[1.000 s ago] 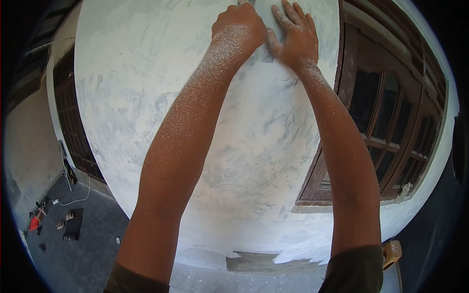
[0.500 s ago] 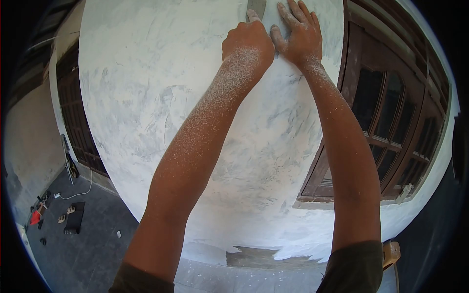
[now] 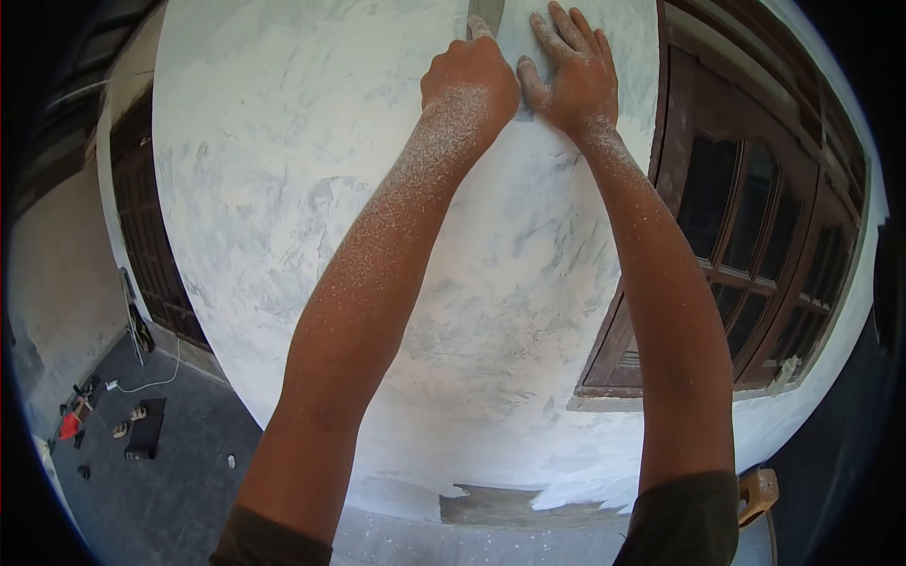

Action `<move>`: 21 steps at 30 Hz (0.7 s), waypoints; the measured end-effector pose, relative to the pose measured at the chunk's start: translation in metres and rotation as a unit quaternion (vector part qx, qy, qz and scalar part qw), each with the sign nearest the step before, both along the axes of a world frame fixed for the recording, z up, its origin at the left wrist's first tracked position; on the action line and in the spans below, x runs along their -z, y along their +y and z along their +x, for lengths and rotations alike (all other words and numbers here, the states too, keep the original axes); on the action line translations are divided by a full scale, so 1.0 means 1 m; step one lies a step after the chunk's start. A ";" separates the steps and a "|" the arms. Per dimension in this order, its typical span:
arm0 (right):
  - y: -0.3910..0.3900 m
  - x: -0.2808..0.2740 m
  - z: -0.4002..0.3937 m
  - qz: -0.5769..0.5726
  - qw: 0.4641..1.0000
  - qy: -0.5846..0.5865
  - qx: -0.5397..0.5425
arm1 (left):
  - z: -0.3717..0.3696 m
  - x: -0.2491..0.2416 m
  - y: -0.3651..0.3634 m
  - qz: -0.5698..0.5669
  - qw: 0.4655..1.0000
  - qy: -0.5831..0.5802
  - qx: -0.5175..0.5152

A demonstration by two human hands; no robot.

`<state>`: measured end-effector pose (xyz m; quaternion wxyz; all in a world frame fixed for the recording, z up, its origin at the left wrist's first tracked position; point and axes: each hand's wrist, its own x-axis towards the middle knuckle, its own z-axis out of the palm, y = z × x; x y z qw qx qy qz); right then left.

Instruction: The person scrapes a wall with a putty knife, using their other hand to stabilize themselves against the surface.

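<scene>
My left hand (image 3: 470, 77) is closed around a flat grey scraper (image 3: 488, 11), with one finger laid along its blade against the wall. The scraper's upper end runs out of view, and the fist hides its grip. Just to the right, my right hand (image 3: 574, 80) lies on the white wall (image 3: 491, 264) with its fingers spread. White dust coats both hands and forearms. Grey smears and patches mark the wall's surface.
A brown wooden window (image 3: 746, 217) borders the wall on the right. Sandals (image 3: 129, 422), a dark mat (image 3: 144, 429) and a white cable (image 3: 156, 382) lie on the dark floor at left. A yellowish plastic object (image 3: 758, 495) stands at lower right.
My left hand and the scraper have shifted slightly left. My right hand also sits a little further left, still spread on the wall.
</scene>
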<state>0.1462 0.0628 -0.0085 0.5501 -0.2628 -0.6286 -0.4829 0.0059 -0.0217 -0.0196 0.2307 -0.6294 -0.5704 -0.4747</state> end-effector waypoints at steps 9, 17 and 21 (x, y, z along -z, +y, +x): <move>0.007 -0.001 0.000 0.017 1.000 0.004 -0.005 | 0.007 0.030 0.004 0.002 1.000 -0.004 -0.004; 0.003 0.001 0.003 0.010 1.000 -0.003 -0.011 | 0.006 0.018 0.006 0.020 1.000 -0.013 -0.019; 0.005 0.000 0.002 0.006 1.000 0.000 0.000 | -0.001 0.020 0.010 0.039 0.999 -0.013 0.005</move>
